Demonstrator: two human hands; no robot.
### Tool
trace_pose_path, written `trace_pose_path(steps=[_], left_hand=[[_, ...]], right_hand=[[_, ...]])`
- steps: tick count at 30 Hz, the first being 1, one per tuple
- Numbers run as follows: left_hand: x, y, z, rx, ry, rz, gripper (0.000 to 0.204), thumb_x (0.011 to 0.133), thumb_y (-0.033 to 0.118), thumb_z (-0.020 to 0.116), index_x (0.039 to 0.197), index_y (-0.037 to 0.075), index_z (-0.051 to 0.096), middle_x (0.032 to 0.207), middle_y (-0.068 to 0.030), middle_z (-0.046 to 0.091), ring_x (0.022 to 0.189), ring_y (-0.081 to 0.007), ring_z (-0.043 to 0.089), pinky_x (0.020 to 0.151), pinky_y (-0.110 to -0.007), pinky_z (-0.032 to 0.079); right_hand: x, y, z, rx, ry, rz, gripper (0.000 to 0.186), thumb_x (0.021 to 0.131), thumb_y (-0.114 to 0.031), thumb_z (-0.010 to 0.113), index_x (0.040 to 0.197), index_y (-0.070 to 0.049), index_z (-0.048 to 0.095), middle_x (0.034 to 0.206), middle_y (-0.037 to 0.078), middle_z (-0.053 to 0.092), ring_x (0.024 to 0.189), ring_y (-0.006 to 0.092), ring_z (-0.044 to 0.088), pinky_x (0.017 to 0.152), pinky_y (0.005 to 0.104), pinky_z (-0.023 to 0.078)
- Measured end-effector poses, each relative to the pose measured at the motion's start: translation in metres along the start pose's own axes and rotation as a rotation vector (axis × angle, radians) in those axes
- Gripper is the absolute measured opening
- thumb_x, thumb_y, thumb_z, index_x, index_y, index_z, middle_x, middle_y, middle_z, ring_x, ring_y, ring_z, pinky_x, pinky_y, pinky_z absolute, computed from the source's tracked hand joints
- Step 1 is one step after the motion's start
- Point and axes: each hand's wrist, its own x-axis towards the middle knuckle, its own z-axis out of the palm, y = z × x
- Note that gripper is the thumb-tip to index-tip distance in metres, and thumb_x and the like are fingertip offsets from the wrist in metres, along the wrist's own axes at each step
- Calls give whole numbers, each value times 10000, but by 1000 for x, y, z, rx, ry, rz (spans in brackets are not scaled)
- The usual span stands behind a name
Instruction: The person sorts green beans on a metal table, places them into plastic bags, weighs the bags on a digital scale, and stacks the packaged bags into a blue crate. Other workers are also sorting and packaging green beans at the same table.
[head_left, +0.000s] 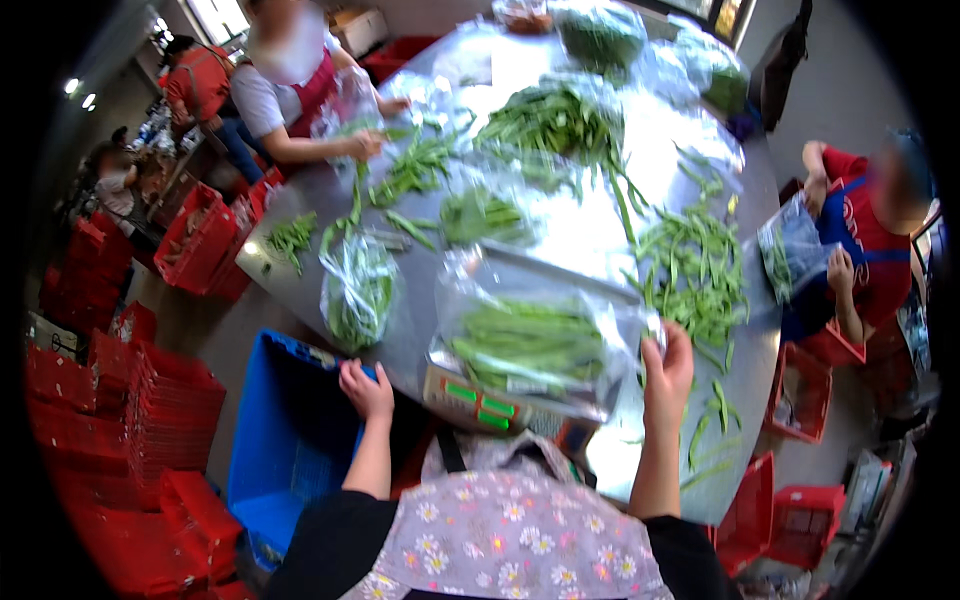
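My left hand [366,392] grips the near right rim of a blue crate [275,410] beside the table. My right hand [667,365] pinches the right edge of a clear plastic bag of long green beans [525,345], with something small and pale, hard to make out, at the fingertips. The bag lies on a metal scale with green displays [470,398] at the table's near edge. A tied bag of greens [358,295] sits just left of it, and loose beans [690,280] are spread to the right.
A steel table [280,275] carries more bagged greens [600,35] and bean piles. A co-worker [280,100] handles beans at the back left; another [870,230] holds a bag at the right. Red crates [185,405] are stacked left; others [800,395] stand right.
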Motion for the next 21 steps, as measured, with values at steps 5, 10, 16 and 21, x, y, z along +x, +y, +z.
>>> trace_pose_path(steps=[5, 10, 16, 21], left_hand=[[3, 5, 2, 10, 104, -124, 387, 819, 272, 620, 1080, 12, 503, 1120, -167, 488, 1057, -357, 461, 892, -445, 384], [43, 38, -13, -487, 55, -372, 335, 846, 173, 616, 1021, -84, 493, 961, -199, 570, 811, -277, 600, 719, -344, 488], [100, 132, -71, -1060, -101, -330, 461, 867, 248, 602, 1165, -44, 405, 1071, -140, 514, 982, -197, 528, 855, -319, 433], [102, 226, -102, -667, 6, 176, 634, 789, 365, 657, 1210, -28, 391, 1104, -189, 499, 1053, -316, 486, 902, -407, 392]], right_hand=[[6, -22, -15, 262, 164, 3, 374, 871, -133, 563, 1209, -27, 443, 1029, 50, 513, 936, 120, 509, 835, 254, 418], [22, 4, -99, 818, 303, 249, 312, 908, -248, 494, 1103, -5, 510, 897, 53, 553, 878, 148, 540, 811, 305, 454], [24, -37, -54, 457, 304, -141, 187, 907, -138, 487, 1010, 5, 547, 840, 69, 576, 769, 176, 579, 734, 286, 479], [7, -76, 65, -337, -456, -321, 159, 786, 26, 533, 937, 8, 579, 760, 122, 599, 716, 242, 612, 674, 341, 494]])
